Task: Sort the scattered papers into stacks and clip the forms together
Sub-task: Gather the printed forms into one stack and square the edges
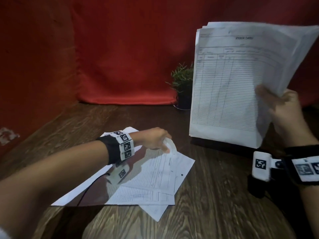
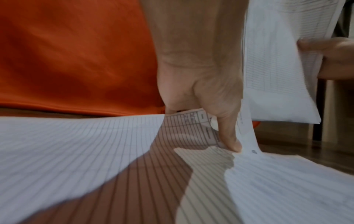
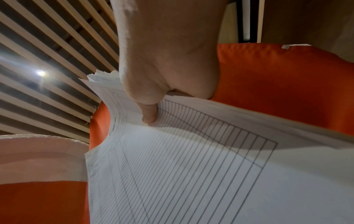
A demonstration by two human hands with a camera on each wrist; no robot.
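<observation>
My right hand (image 1: 283, 104) holds a stack of lined stock-card forms (image 1: 241, 80) upright above the table, thumb (image 3: 150, 115) pressed on the front sheet (image 3: 191, 166). Several loose forms (image 1: 151, 176) lie scattered and overlapping on the wooden table. My left hand (image 1: 155, 140) reaches over them and pinches the curled top edge of one form (image 1: 170, 145), lifting it. In the left wrist view a finger (image 2: 229, 136) presses that raised sheet (image 2: 247, 136), with the lined sheets (image 2: 76, 144) spread below and the held stack (image 2: 277, 68) at the right.
A small potted plant (image 1: 183, 81) stands at the back against a red cloth backdrop (image 1: 112, 49). A dark flat object (image 1: 222, 145) lies on the table under the held stack. Bare wooden tabletop (image 1: 215, 204) shows right of the papers.
</observation>
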